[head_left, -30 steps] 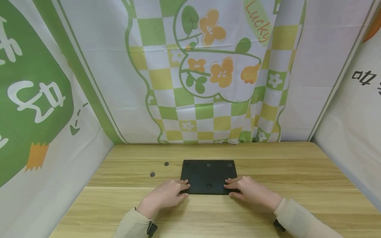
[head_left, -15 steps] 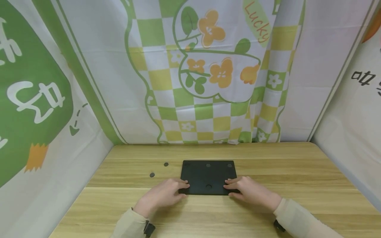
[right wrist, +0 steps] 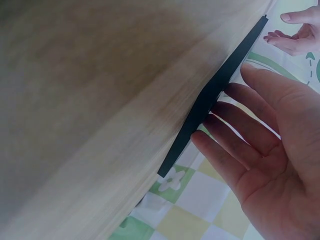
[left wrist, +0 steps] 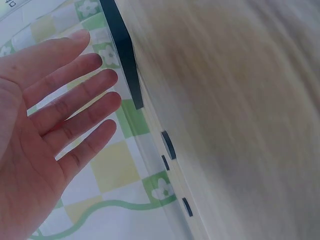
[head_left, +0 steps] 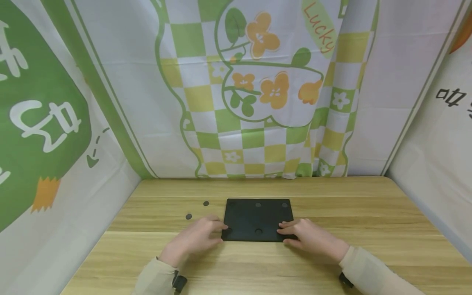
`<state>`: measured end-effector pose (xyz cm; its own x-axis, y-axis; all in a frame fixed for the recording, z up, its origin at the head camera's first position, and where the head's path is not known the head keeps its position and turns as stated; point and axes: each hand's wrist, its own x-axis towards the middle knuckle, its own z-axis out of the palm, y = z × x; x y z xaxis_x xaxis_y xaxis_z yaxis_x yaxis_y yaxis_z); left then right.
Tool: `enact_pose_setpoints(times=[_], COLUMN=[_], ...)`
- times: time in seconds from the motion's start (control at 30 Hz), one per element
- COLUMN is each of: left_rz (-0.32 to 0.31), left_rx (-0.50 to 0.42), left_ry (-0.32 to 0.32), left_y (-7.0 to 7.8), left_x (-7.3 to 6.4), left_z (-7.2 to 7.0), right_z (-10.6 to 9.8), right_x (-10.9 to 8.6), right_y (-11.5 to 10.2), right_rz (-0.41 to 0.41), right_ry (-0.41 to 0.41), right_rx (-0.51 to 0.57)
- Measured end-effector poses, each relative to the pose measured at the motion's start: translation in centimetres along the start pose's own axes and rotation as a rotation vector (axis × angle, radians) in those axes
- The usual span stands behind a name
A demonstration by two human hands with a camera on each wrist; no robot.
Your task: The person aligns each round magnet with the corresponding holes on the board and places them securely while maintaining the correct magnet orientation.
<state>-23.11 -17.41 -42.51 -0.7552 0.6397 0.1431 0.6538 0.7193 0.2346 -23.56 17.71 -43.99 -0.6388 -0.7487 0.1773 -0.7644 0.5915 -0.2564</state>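
Observation:
A thin black rectangular board (head_left: 243,215) lies flat on the wooden table. Two grey round spots (head_left: 258,205) show along its far side, and a dark crescent mark (head_left: 259,231) near its front edge. My left hand (head_left: 195,237) is at the board's left front corner; in the left wrist view its fingers (left wrist: 95,100) are spread and hold nothing. My right hand (head_left: 309,235) rests its fingertips on the right front corner, fingers (right wrist: 220,155) extended along the board's edge. Left of the board lie small dark discs (head_left: 206,203); the left wrist view shows another disc (left wrist: 168,145) nearer the board.
The wooden table (head_left: 354,205) reaches back to a checked green and yellow curtain (head_left: 252,139). Printed cloth walls (head_left: 110,176) stand at both sides. Black wrist straps (head_left: 180,282) sit at the sleeve cuffs.
My left hand has drawn back to the left from the board's corner, uncovering a dark round spot there. The right hand and the board stay in place.

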Motion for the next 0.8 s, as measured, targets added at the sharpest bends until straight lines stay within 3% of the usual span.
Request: enact_pose_setpoints(times=[0.27, 0.8], left_rz=[-0.055, -0.109], left_rx=[-0.071, -0.120], left_ry=[0.001, 0.017], left_y=[-1.0, -3.3], left_x=[-0.5, -1.4], left_z=[-0.2, -0.5], right_z=[0.2, 0.2], right_x=[-0.1, 0.0], right_y=[0.1, 0.2], right_rz=[0.014, 0.011], right_ry=[-0.002, -0.002], right_rx=[0.000, -0.010])
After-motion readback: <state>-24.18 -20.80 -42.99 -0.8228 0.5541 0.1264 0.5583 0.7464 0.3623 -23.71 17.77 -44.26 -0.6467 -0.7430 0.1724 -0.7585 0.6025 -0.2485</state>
